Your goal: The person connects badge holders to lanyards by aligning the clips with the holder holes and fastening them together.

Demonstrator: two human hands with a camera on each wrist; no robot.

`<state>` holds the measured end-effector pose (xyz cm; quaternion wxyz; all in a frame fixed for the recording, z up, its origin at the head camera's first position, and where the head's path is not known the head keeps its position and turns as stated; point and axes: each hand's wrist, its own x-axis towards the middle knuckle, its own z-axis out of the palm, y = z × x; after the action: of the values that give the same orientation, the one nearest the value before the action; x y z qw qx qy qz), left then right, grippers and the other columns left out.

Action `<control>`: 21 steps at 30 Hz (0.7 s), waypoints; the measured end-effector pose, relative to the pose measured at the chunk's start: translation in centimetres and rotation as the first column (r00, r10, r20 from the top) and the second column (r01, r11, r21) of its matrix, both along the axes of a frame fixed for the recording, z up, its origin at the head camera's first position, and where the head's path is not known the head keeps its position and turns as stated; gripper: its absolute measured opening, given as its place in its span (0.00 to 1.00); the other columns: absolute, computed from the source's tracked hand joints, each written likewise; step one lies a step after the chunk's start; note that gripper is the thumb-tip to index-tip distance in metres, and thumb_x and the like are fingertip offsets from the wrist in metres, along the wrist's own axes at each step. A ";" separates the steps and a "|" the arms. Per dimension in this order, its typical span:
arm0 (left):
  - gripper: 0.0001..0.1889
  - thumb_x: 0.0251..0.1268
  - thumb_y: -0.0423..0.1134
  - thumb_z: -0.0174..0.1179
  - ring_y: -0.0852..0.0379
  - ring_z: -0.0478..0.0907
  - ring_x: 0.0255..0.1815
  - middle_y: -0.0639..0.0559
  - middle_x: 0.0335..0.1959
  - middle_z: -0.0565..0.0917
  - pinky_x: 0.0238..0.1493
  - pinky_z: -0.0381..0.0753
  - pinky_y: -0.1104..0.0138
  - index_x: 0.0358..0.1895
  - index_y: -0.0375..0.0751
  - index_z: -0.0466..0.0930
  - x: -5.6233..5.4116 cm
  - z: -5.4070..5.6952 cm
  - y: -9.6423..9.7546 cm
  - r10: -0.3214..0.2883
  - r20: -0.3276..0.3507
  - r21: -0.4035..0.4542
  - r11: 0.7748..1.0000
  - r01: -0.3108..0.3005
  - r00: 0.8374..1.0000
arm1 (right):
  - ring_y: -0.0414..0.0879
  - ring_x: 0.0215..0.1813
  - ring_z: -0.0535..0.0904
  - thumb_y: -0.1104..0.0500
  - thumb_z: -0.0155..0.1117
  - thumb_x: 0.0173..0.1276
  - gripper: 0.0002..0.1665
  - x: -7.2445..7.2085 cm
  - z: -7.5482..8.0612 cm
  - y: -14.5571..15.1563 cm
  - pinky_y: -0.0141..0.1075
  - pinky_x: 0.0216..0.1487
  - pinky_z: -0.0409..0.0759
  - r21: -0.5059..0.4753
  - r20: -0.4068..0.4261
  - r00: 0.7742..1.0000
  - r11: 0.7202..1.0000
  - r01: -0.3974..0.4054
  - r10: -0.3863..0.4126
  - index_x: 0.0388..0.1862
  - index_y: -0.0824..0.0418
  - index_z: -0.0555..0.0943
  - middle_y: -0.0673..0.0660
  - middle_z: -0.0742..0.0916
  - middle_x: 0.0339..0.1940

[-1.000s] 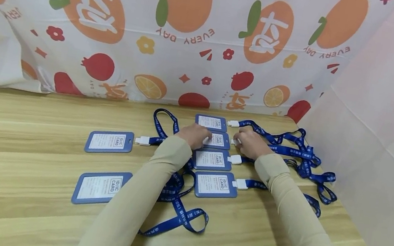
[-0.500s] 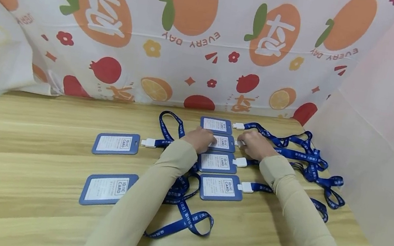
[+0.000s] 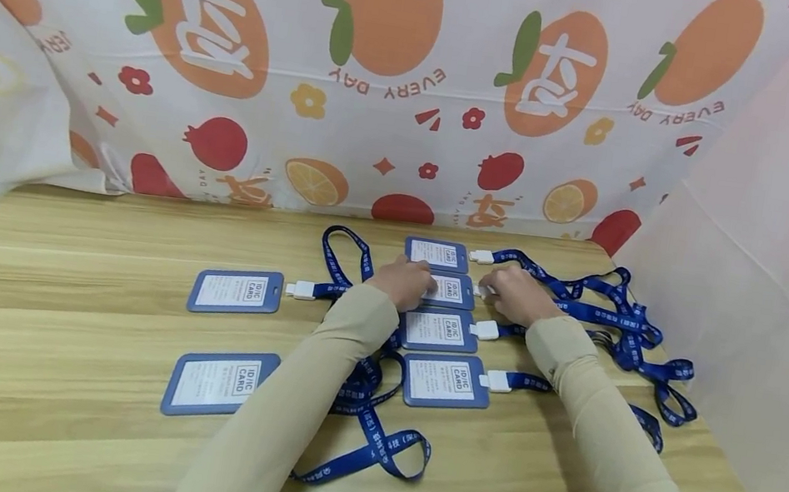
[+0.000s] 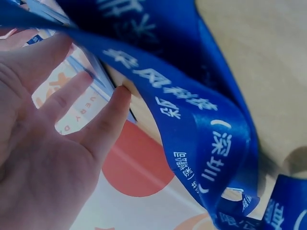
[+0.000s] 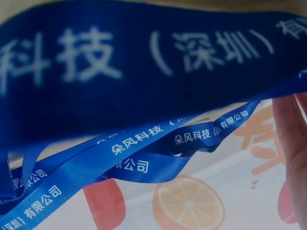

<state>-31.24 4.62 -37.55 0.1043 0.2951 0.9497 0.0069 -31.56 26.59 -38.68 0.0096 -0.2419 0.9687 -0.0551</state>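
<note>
Blue badge holders with white ID/IC cards lie on the wooden table, several stacked in a column at the centre. My left hand holds the second badge holder from the back, covering its left part. In the left wrist view, its fingers reach to a holder's edge, beside a blue lanyard. My right hand pinches the white clip at that holder's slot end; the fingertips partly hide the clip. Its blue strap runs off to the right. Lanyards hide most of the right hand in the right wrist view.
Two more badge holders lie at left, one behind and one nearer my left sleeve. A tangled lanyard lies between my arms. Other straps bunch near the right wall sheet. A fruit-print cloth hangs behind the table.
The head view has shifted slightly, so the whole scene sits a little further right. Both hands stay at the same holder and clip, with no clear change in their hold.
</note>
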 end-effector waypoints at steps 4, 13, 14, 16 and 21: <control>0.20 0.76 0.35 0.58 0.42 0.69 0.65 0.47 0.70 0.73 0.66 0.72 0.53 0.68 0.51 0.79 0.1 0.0 0.0 0.022 0.021 0.006 1.000 -0.022 1.000 | 0.59 0.54 0.84 0.73 0.67 0.66 0.13 0.1 0.1 0.0 0.48 0.56 0.81 0.002 -0.007 1.000 1.000 -0.017 0.017 0.50 0.72 0.86 0.66 0.88 0.49; 0.21 0.76 0.37 0.59 0.44 0.68 0.64 0.47 0.69 0.74 0.64 0.74 0.54 0.68 0.54 0.79 0.4 -0.2 0.0 0.034 0.023 -0.006 0.999 -0.034 0.999 | 0.60 0.55 0.84 0.74 0.67 0.66 0.13 0.3 -0.1 -0.1 0.48 0.57 0.81 0.009 -0.004 0.999 0.999 -0.036 0.036 0.49 0.72 0.87 0.66 0.88 0.49; 0.21 0.76 0.37 0.59 0.44 0.68 0.64 0.47 0.69 0.74 0.64 0.74 0.54 0.68 0.54 0.79 0.4 -0.2 0.0 0.035 0.025 -0.007 0.999 -0.035 0.999 | 0.60 0.55 0.84 0.73 0.67 0.66 0.13 0.3 -0.1 -0.1 0.48 0.57 0.81 0.011 -0.001 0.999 0.999 -0.036 0.036 0.49 0.72 0.87 0.66 0.88 0.49; 0.21 0.76 0.38 0.59 0.44 0.68 0.64 0.47 0.69 0.74 0.63 0.75 0.55 0.69 0.54 0.78 0.5 -0.2 -0.1 0.038 0.029 -0.008 0.999 -0.037 0.999 | 0.59 0.54 0.84 0.74 0.67 0.65 0.13 0.3 -0.1 -0.2 0.48 0.56 0.81 0.016 -0.005 0.999 0.999 -0.041 0.041 0.49 0.72 0.87 0.66 0.88 0.48; 0.21 0.77 0.38 0.59 0.43 0.67 0.65 0.46 0.70 0.73 0.64 0.74 0.54 0.69 0.53 0.78 0.5 0.1 -0.2 0.037 0.024 -0.006 0.999 -0.037 0.999 | 0.59 0.53 0.85 0.74 0.68 0.64 0.13 0.2 0.2 -0.5 0.47 0.54 0.82 0.030 -0.019 0.998 0.998 -0.057 0.057 0.48 0.72 0.87 0.66 0.88 0.47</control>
<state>-30.76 4.40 -37.48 0.1163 0.2770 0.9537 0.0095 -31.35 26.12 -38.45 0.0054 -0.2698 0.9621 -0.0382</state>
